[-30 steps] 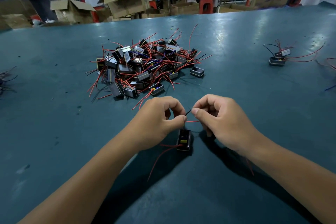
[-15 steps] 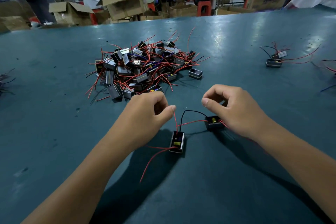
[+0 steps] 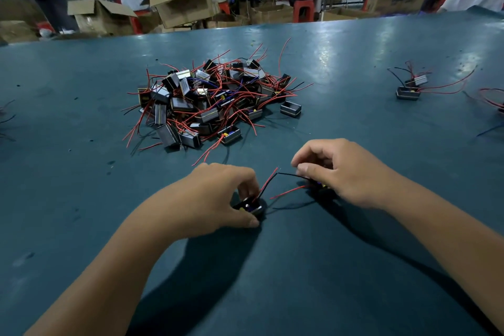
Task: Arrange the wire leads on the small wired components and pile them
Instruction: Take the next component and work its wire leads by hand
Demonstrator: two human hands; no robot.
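Two small wired parts are being handled at once in the head view, near the front of the green counter [image 3: 354,267]. One part [image 3: 252,207] is gripped between the thumb and curled fingers of the left hand [image 3: 218,199], its red and black leads sticking up to the right. The other part [image 3: 321,189] is largely covered by the right hand [image 3: 346,172], whose curled fingers pinch its black lead (the part itself can barely be made out). The lead-arranging step is judged to be in hand; next, the leads would need straightening before both parts are carried to a pile. The big tangled pile [image 3: 212,101] lies well beyond the hands, with bare counter between. Two more parts [image 3: 409,88] sit far right. No counter edge is close.
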